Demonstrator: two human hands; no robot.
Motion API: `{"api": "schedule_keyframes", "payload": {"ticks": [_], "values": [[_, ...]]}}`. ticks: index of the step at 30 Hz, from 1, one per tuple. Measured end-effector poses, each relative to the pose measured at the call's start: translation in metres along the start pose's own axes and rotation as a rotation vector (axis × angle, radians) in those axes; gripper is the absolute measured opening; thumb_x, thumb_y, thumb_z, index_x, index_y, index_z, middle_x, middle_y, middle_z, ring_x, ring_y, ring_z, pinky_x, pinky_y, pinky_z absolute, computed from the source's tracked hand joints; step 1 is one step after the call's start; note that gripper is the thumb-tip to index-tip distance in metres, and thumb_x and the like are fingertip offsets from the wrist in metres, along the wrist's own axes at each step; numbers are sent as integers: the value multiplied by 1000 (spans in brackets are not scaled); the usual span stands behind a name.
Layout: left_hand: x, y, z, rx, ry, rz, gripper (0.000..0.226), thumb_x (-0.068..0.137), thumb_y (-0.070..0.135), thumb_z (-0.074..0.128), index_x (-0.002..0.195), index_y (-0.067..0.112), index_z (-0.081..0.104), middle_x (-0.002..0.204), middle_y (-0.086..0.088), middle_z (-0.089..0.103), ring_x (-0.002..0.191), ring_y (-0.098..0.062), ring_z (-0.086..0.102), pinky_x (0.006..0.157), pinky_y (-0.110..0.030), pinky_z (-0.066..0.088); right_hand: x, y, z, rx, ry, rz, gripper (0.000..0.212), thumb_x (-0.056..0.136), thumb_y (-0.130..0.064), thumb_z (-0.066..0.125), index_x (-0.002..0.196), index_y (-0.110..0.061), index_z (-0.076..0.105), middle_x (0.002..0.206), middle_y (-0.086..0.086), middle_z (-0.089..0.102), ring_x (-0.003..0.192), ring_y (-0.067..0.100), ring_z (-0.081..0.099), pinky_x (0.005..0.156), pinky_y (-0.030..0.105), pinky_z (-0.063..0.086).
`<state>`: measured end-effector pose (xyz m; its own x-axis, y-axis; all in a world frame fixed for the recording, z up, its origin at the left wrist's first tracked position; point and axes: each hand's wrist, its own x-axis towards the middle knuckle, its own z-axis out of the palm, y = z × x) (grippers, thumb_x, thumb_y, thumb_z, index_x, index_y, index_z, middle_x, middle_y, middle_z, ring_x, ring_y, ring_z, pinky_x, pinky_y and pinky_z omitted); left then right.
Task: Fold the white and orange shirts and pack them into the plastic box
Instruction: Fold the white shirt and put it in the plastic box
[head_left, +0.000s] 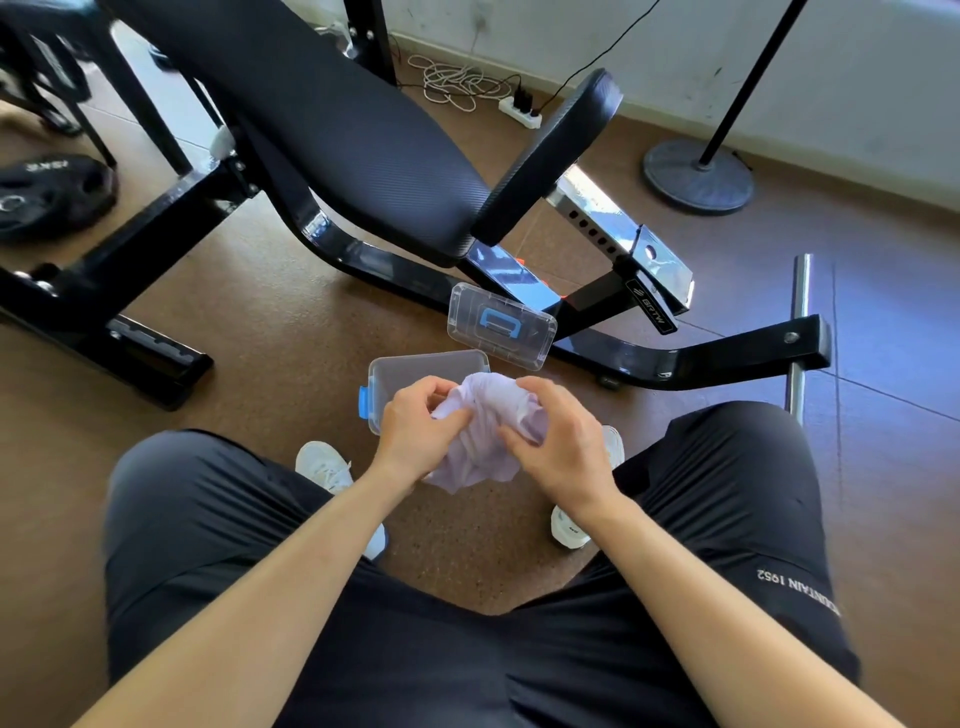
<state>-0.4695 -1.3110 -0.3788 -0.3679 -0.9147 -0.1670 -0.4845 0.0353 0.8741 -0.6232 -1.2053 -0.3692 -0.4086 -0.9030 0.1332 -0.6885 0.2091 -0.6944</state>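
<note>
A crumpled white shirt (483, 431) hangs bunched between both hands, just above the floor and in front of my knees. My left hand (423, 428) pinches its left side and my right hand (558, 441) grips its right side. Right behind the shirt, the clear plastic box (415, 369) with a blue latch stands open on the floor; its near part is hidden by the shirt and hands. The box's clear lid (501, 325) with a blue handle leans against the bench frame. A sliver of orange (550, 291) shows behind the lid; I cannot tell whether it is the orange shirt.
A black weight bench (363, 156) with a steel frame fills the space beyond the box. Weight plates (52, 195) lie at the left, a stand base (698, 174) and a power strip (519, 111) with cables at the back. My white shoes (324, 467) flank the shirt.
</note>
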Motion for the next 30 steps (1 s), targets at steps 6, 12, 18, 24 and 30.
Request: {"api": "schedule_keyframes", "payload": {"ticks": [6, 12, 18, 24, 30], "values": [[1, 12, -7, -466, -60, -238, 40, 88, 44, 67, 115, 14, 67, 107, -3, 69, 104, -22, 65, 84, -37, 58, -16, -3, 12, 31, -202, -239, 72, 84, -37, 74, 148, -22, 45, 144, 0, 51, 132, 18, 49, 108, 39, 46], [4, 1, -16, -285, -186, -109, 62, 76, 27, 86, 132, 22, 59, 124, 2, 67, 115, -18, 63, 95, -43, 58, -15, -6, 7, 467, -213, -21, 44, 90, -3, 64, 129, -21, 54, 125, -4, 63, 115, 16, 64, 92, 42, 58], [-1, 0, -15, -399, -284, -101, 49, 83, 11, 79, 129, 20, 63, 118, -2, 72, 112, -20, 68, 93, -40, 59, 4, 10, -1, 224, -67, 35, 69, 77, -34, 84, 136, -32, 49, 125, -6, 53, 111, 13, 56, 92, 32, 52], [0, 2, -26, -777, -281, -172, 48, 85, 8, 72, 131, 14, 61, 121, -10, 72, 110, -22, 70, 85, -33, 59, 9, 12, 3, 539, -288, 133, 73, 77, -43, 84, 141, -44, 49, 141, -13, 57, 128, 14, 57, 105, 46, 51], [12, -15, -17, -489, -154, -204, 45, 90, 22, 72, 132, 20, 57, 126, -3, 67, 116, -20, 64, 94, -34, 57, 30, 8, 18, 531, -248, 216, 50, 81, -26, 84, 125, -31, 63, 116, -17, 68, 110, 4, 63, 97, 41, 57]]}}
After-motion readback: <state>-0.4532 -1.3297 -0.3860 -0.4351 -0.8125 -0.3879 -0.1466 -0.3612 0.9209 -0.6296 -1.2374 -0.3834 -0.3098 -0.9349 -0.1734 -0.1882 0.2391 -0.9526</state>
